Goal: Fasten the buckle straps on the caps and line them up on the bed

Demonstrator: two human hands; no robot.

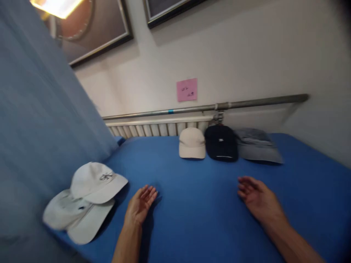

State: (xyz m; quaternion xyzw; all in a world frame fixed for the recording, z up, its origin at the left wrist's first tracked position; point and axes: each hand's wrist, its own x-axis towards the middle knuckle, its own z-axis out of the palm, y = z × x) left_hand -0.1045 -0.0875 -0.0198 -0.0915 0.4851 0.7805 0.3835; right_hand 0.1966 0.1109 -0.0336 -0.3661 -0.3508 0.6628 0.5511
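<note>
Mostly bare blue sheet (197, 204) lay around both hands, nothing between them. Just beside the left hand (140, 206), on its outer side, sat a white cap (95, 181) with a dark logo, stacked on a second pale cap (74, 219), brims pointing roughly toward the hand; neither was touched. A blue curtain (35, 120) hung close behind that stack. Well ahead of the right hand (257, 199), near the wall, three more caps stood in a row, touching or nearly so: a beige cap (192, 143), a black cap (221, 143) and a grey cap (256, 146). Behind them ran a metal rail (208, 107) and a white slatted radiator (153, 128); a pink note (187, 89) was stuck on the wall above. Clear sheet separated the right hand from that row.

Left hand was open, palm turned up and inward, fingers loosely together, holding nothing, low over the sheet; contact could not be told. Right hand was open too, palm facing inward, fingers slightly curled and spread, empty, forearm coming in from the lower right.
</note>
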